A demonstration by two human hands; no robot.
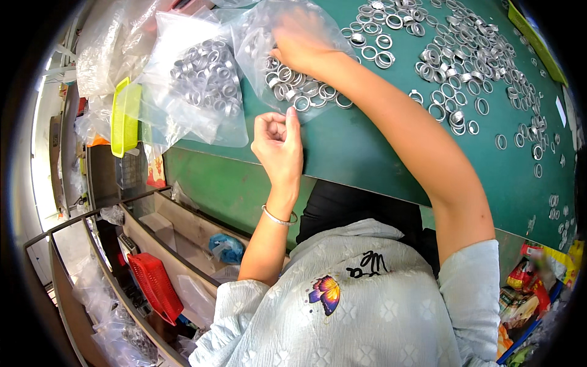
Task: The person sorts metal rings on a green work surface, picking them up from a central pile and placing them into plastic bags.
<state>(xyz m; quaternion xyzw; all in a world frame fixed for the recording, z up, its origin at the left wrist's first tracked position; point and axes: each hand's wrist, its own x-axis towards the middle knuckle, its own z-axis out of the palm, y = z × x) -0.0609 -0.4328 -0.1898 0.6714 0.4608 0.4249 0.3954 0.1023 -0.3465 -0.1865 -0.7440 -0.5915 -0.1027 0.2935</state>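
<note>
My left hand (278, 147) is at the table's front edge, fingers curled in and thumb pointing up. Its thumb tip is beside a silver metal ring (301, 104) at the near end of a pile. Whether the curled fingers grip anything is hidden. My right arm reaches across the table, and my right hand (302, 46) is over or inside a clear plastic bag (249, 46); its fingers are smeared by motion. Several metal rings (284, 76) lie in and beside this bag, below my right hand. To its left, another clear bag (211, 131) holds many similar rings.
Many loose rings (458, 61) are scattered over the green table (367, 140) on the right. A yellow-green basket (125, 122) stands at the left edge, near piled clear plastic (104, 55). Below are an open compartmented frame (171, 244) and a red basket (156, 287).
</note>
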